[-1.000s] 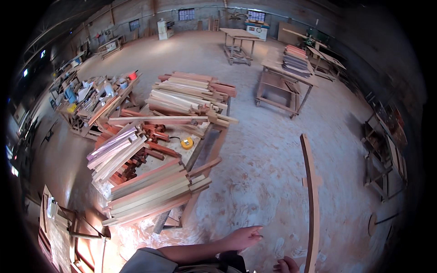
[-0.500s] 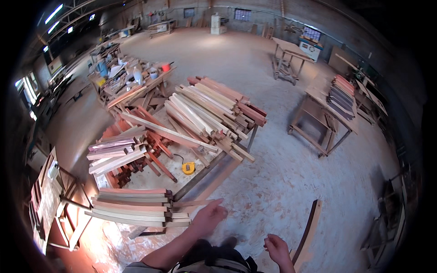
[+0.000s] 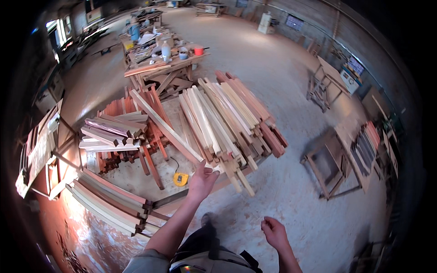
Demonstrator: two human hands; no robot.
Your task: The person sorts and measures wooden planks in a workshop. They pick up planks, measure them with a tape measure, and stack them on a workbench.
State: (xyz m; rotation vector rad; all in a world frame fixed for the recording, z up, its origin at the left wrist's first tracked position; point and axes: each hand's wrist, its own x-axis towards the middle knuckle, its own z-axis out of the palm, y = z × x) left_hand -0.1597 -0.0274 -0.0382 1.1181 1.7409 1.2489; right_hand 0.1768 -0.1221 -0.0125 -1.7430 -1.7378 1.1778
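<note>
My left hand reaches over the front edge of a low work table, fingers apart and nothing held. Its fingertips are at the near end of a long pale wooden strip that slants across the piles; whether they touch it I cannot tell. A yellow tape measure lies just left of that hand. To the right hangs my right hand over the floor, its fingers curled in with nothing visible in them. Stacked pale and reddish wooden strips lie beyond my left hand.
Curved wooden pieces are stacked at the table's near left. Short reddish pieces lie in a crisscross heap. A cluttered bench stands behind. To the right are a wooden table with dark slats and a wheeled stand.
My view has swung left and I am closer to the table. My left hand has moved forward to the long strip's end. The curved plank beside my right hand is out of view.
</note>
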